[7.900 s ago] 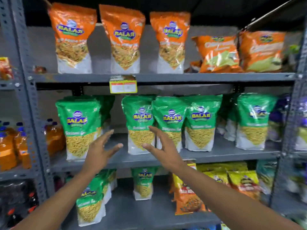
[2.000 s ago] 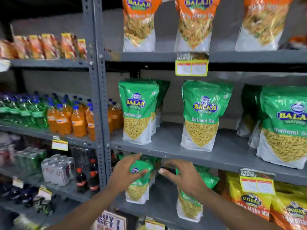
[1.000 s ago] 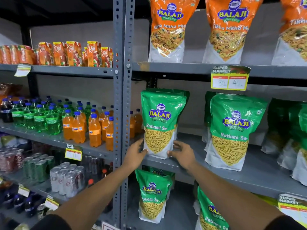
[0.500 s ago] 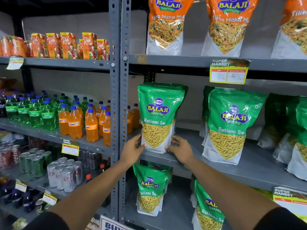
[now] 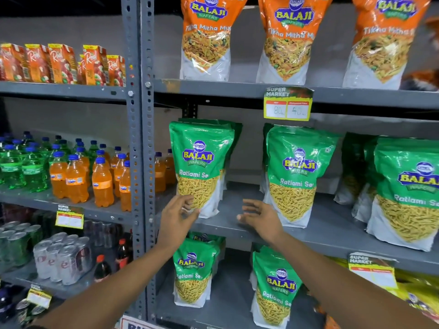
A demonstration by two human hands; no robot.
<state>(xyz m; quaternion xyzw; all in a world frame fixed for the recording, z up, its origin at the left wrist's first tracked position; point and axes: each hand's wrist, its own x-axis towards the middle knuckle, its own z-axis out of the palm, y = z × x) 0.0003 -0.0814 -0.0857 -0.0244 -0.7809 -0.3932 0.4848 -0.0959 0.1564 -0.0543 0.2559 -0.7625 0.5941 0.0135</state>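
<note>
Standing upright near the front edge of the grey metal shelf (image 5: 237, 195), label outward for shoppers, the green plastic Ratlami Sev pouch (image 5: 199, 167) balances unheld, the left hand (image 5: 178, 217) and right hand (image 5: 259, 216) hovering loose and empty at that same edge.

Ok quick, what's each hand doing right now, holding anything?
Left hand: open, fingers loose by the bottom of the green Ratlami Sev pouch, gripping nothing.
Right hand: open, holding nothing, clear of the pouch.

Grey metal shelf (image 5: 332, 222) — green Ratlami Sev pouches (image 5: 202, 162) upright, spaced apart
</note>
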